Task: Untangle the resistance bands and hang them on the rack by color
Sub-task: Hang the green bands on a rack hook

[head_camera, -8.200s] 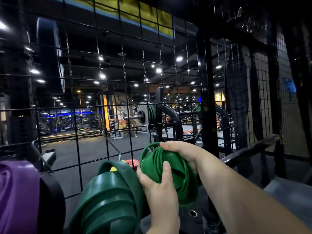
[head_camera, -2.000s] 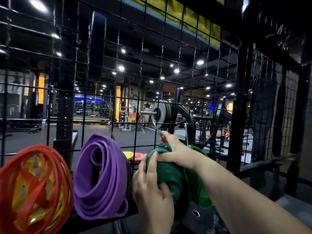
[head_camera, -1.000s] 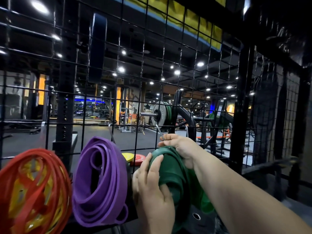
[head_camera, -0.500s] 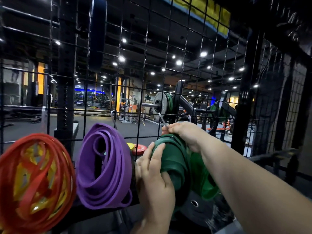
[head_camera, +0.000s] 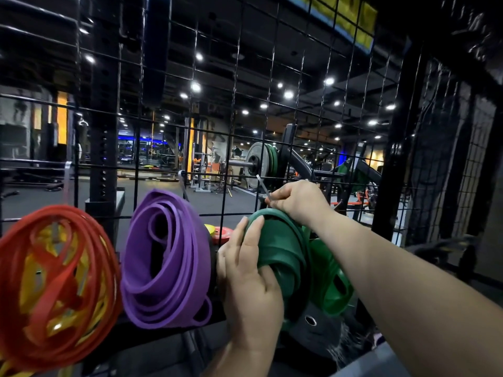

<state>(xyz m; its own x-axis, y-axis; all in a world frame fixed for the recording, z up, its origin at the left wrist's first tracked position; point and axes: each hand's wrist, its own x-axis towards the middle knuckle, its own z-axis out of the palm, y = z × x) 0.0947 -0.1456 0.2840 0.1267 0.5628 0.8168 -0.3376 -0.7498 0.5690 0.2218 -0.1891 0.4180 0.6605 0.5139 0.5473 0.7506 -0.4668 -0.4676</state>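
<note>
Low in the middle of the frame, the dark green bands are sitting in a thick coil against the wire rack, and both hands are working on them. The left hand is lying open against the coil's left face, its fingers stretched flat up the rubber and pressing it. The right hand is reaching in from the lower right and curling over the top of the coil, gripping its upper edge just beside a silver hook that is sticking up from the grid. Just right of this coil, and partly behind the right forearm, the light green bands are hanging. Left of the hands, the purple bands are hanging in a fat roll, and at the lower left edge the red bands are looping around the yellow bands.
</note>
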